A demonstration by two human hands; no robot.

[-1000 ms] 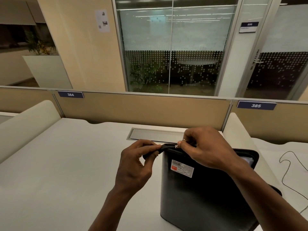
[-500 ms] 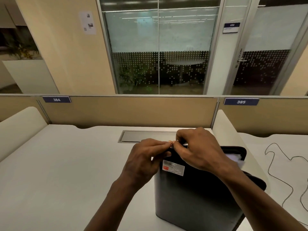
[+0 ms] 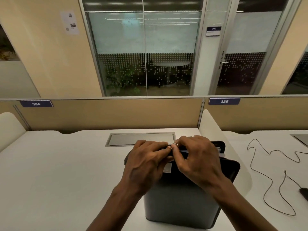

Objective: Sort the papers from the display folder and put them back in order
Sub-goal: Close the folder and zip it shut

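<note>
A black zippered display folder (image 3: 180,202) stands upright on the white desk (image 3: 66,172), just right of centre. Its top edge is partly unzipped, and white paper edges (image 3: 220,150) show at the far right corner. My left hand (image 3: 146,164) grips the folder's top left corner. My right hand (image 3: 198,159) pinches the small metal zipper pull at the top edge, right beside my left fingertips. Both hands hide most of the top edge and a white label on the cover.
A grey cable hatch (image 3: 141,139) lies flush in the desk behind the folder. Beige partitions numbered 384 (image 3: 35,103) and 385 (image 3: 224,101) close the back. A rounded white divider (image 3: 215,130) stands to the right, and beyond it a thin black cable (image 3: 270,177) snakes across the neighbouring desk.
My hands have come together at the folder's top edge. My left hand now covers the top left corner and part of the label. The camera has tilted further down.
</note>
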